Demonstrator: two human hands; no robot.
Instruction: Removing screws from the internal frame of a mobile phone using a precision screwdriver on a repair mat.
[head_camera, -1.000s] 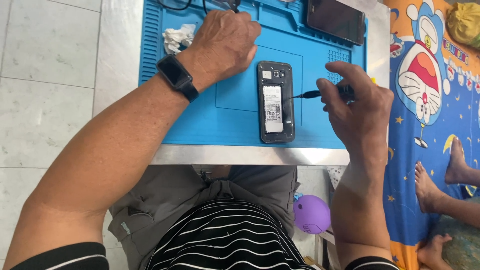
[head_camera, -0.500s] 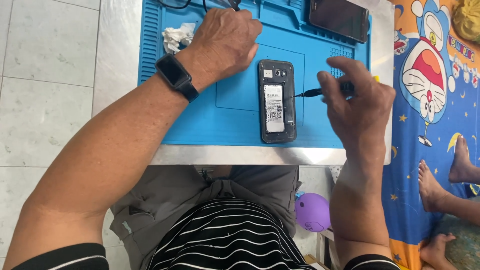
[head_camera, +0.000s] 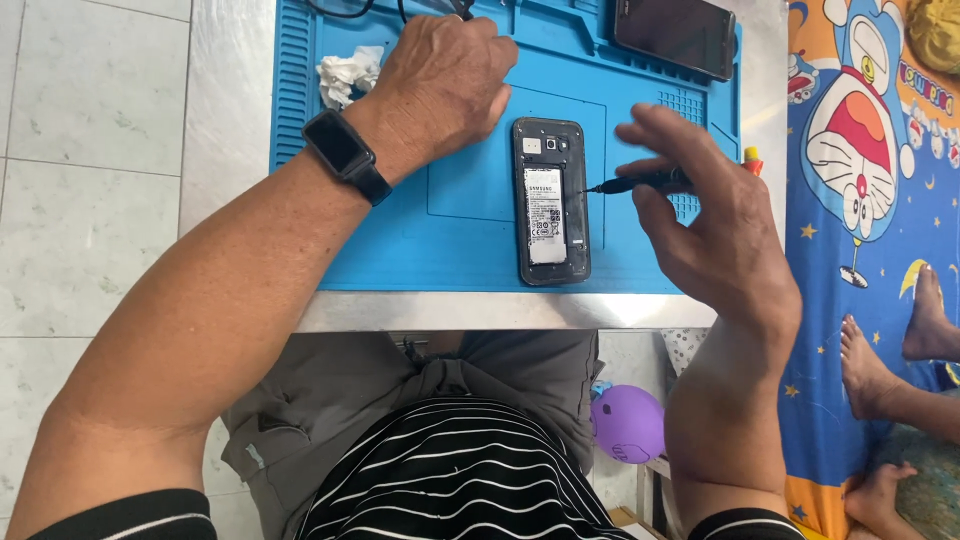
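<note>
A black phone (head_camera: 550, 200) with its back cover off lies on the blue work mat (head_camera: 460, 240), its white-labelled battery showing. My right hand (head_camera: 715, 230) holds a thin black screwdriver (head_camera: 640, 183) level, its tip at the phone's right edge. My left hand (head_camera: 445, 85) rests as a loose fist on the mat just left of the phone's top; whether it grips anything is hidden. A black smartwatch (head_camera: 345, 155) is on that wrist.
A second dark phone (head_camera: 675, 35) lies at the mat's top right. A crumpled white tissue (head_camera: 345, 75) sits at top left. A cartoon-print blanket (head_camera: 870, 200) and another person's bare feet (head_camera: 900, 350) are at right. A purple balloon (head_camera: 628, 422) lies below the table.
My right hand has shifted slightly with the screwdriver, fingers spreading wider; the tip stays at the phone's right edge. My left hand has barely moved.
</note>
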